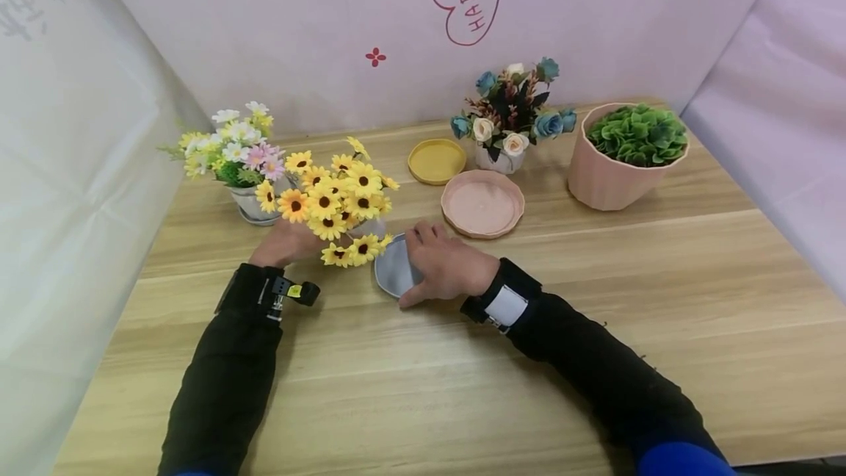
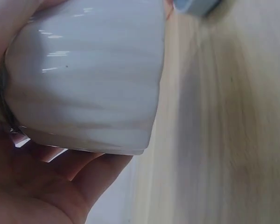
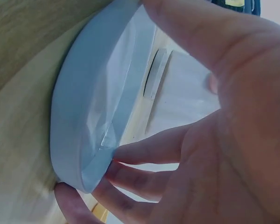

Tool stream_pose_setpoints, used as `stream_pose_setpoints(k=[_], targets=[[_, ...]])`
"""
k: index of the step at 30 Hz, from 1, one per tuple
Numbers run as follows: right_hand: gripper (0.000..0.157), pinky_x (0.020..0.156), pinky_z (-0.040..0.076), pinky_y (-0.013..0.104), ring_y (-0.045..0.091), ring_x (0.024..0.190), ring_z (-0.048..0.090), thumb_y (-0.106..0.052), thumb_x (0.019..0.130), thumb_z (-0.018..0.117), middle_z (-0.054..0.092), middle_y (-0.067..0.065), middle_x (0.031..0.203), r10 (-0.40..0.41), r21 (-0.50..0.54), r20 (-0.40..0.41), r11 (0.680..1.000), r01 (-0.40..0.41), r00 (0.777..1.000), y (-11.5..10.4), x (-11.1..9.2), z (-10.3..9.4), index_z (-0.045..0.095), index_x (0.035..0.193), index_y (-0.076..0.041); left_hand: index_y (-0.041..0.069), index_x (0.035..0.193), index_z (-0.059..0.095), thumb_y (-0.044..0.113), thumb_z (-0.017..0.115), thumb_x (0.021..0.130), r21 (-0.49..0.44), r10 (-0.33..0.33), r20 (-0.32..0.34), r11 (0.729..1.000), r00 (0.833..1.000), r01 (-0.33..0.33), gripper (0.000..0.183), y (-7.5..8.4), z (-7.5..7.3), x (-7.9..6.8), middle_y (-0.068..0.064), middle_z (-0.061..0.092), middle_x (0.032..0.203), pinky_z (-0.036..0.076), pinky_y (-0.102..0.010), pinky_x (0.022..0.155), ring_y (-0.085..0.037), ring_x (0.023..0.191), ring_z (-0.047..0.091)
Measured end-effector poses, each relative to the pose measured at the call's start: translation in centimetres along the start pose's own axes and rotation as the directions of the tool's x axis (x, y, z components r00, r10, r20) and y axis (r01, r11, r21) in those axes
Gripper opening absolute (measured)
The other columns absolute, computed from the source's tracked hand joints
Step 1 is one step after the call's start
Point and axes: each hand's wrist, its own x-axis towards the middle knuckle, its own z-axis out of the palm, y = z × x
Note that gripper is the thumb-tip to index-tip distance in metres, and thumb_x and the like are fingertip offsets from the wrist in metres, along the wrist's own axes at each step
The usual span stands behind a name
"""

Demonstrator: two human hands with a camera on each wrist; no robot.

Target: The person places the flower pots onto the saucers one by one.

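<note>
In the head view my left hand [image 1: 291,241] is partly hidden behind yellow sunflower-like blooms [image 1: 340,197]. It holds their white ribbed flowerpot [image 2: 88,79], fingers curved round its sides in the left wrist view. The pot hangs close over the wood. Just to its right, my right hand [image 1: 449,263] grips a grey-blue plant saucer [image 1: 391,269] by the rim, with thumb and fingers on opposite edges. The right wrist view shows the saucer [image 3: 67,126] low over the tabletop.
A daisy pot [image 1: 251,203] on a grey saucer stands at the back left. Yellow [image 1: 436,161] and pink [image 1: 482,204] saucers lie at the back middle, beside a white pot [image 1: 499,161] of blue and cream roses. A pink planter [image 1: 604,175] with green leaves stands right.
</note>
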Motion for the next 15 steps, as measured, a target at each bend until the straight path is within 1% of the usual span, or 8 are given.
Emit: stream_pose_setpoints(k=[3,5,7,8,10,11,14,15], targets=[[0.109,0.116,0.046,0.046,0.034,0.141,0.04,-0.063,0.089,0.077,0.038,0.02,0.159,0.003,0.032,0.009,0.999,-0.003,1.0,0.3,0.1,-0.2,0.03,0.162,0.002,-0.004,0.154,0.045,0.038,0.074,0.095,-0.081,-0.003,0.013,0.997,1.0,0.005,0.078,0.4,0.0,-0.5,-0.028,0.048,0.157,0.036,-0.061,0.124,-0.046,0.146,0.045],[0.11,0.117,0.046,0.043,0.03,0.142,0.042,-0.063,0.089,0.077,0.037,0.02,0.161,0.01,0.075,0.011,0.997,-0.011,1.0,0.6,0.0,-0.4,0.027,0.165,0.0,-0.001,0.157,0.042,0.039,0.077,0.093,-0.127,0.011,0.009,0.992,1.0,-0.01,0.083,0.7,0.2,-0.6,-0.026,0.046,0.16,0.036,-0.06,0.125,-0.045,0.148,0.044],[0.111,0.118,0.046,0.042,0.028,0.143,0.044,-0.063,0.09,0.076,0.036,0.02,0.164,0.021,0.118,0.009,0.993,-0.021,1.0,0.9,0.0,-0.7,0.024,0.167,-0.003,0.0,0.159,0.04,0.04,0.079,0.092,-0.146,0.013,0.007,0.989,1.0,-0.011,0.087,1.0,0.3,-0.8,-0.026,0.045,0.161,0.036,-0.061,0.125,-0.046,0.148,0.044],[0.108,0.116,0.048,0.042,0.028,0.14,0.047,-0.062,0.09,0.076,0.039,0.02,0.161,0.015,0.139,0.001,0.99,-0.015,1.0,1.0,-0.1,-0.8,0.027,0.166,-0.002,0.0,0.158,0.041,0.039,0.079,0.091,-0.151,0.027,-0.001,0.988,1.0,-0.027,0.086,1.1,0.5,-0.8,-0.026,0.046,0.16,0.037,-0.061,0.124,-0.045,0.147,0.045],[0.1,0.113,0.05,0.042,0.029,0.135,0.05,-0.059,0.091,0.077,0.045,0.022,0.155,-0.011,0.17,-0.022,0.985,0.014,1.0,1.4,-0.1,-1.3,0.037,0.16,0.0,0.0,0.16,0.04,0.037,0.08,0.09,-0.171,0.067,-0.016,0.983,0.998,-0.069,0.088,1.4,0.7,-0.8,-0.025,0.046,0.161,0.037,-0.061,0.124,-0.045,0.148,0.045],[0.097,0.113,0.049,0.043,0.03,0.136,0.05,-0.058,0.091,0.078,0.045,0.023,0.155,-0.028,0.18,-0.038,0.983,0.034,0.999,1.5,-0.1,-1.5,0.039,0.158,0.001,-0.001,0.159,0.04,0.034,0.08,0.091,-0.176,0.089,-0.016,0.98,0.996,-0.09,0.087,1.5,0.9,-0.7,-0.025,0.046,0.16,0.037,-0.06,0.124,-0.045,0.148,0.045],[0.088,0.115,0.047,0.043,0.03,0.137,0.05,-0.048,0.091,0.081,0.046,0.022,0.156,-0.093,0.2,-0.087,0.974,0.109,0.992,2.0,-0.2,-2.2,0.046,0.153,0.002,-0.001,0.158,0.041,0.029,0.082,0.09,-0.206,0.149,-0.015,0.967,0.989,-0.149,0.085,1.8,1.3,-0.6,-0.025,0.048,0.159,0.038,-0.06,0.124,-0.044,0.147,0.047],[0.087,0.114,0.047,0.043,0.029,0.135,0.051,-0.045,0.091,0.082,0.048,0.021,0.155,-0.115,0.205,-0.096,0.97,0.132,0.989,2.1,-0.3,-2.4,0.045,0.154,0.002,0.0,0.158,0.041,0.029,0.082,0.089,-0.221,0.158,-0.012,0.963,0.987,-0.157,0.085,1.9,1.5,-0.5,-0.024,0.048,0.16,0.038,-0.059,0.124,-0.043,0.147,0.047]])
